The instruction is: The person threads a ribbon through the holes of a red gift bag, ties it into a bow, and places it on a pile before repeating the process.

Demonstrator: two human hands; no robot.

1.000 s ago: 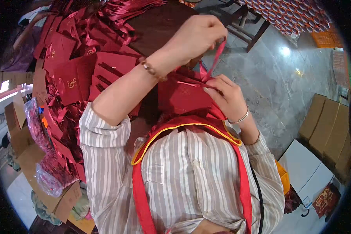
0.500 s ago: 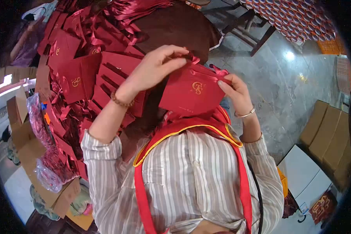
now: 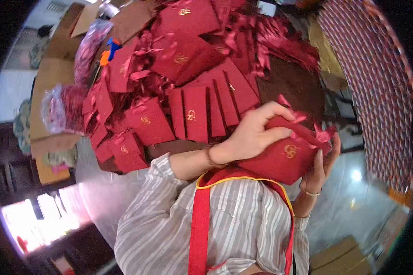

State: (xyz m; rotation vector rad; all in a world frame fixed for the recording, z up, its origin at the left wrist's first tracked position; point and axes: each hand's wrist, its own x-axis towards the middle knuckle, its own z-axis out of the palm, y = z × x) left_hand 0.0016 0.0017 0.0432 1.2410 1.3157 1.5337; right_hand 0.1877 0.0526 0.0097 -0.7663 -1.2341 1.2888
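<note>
A dark red gift bag [image 3: 280, 158] with a gold monogram and red ribbons at its top is held in front of the apron. My left hand [image 3: 257, 133] pinches the bag's top left edge between thumb and fingers. At the top right corner, beside a ribbon bow, my right hand [image 3: 319, 167] grips the bag with its thumb in front and fingers behind. Several similar red bags [image 3: 192, 112] lie in overlapping rows on the round brown table [image 3: 298, 87], just beyond my left arm.
A bundle of red ribbons [image 3: 287, 43] lies at the table's far right. Plastic-wrapped red material [image 3: 64, 107] rests by cardboard at the left. Many small packed items [image 3: 371, 91] stand in rows at the right. A cardboard box [image 3: 342, 259] is at the lower right.
The view has turned, so the table and its bags now appear more central. Both hands still hold the bag, which appears lower and farther right.
</note>
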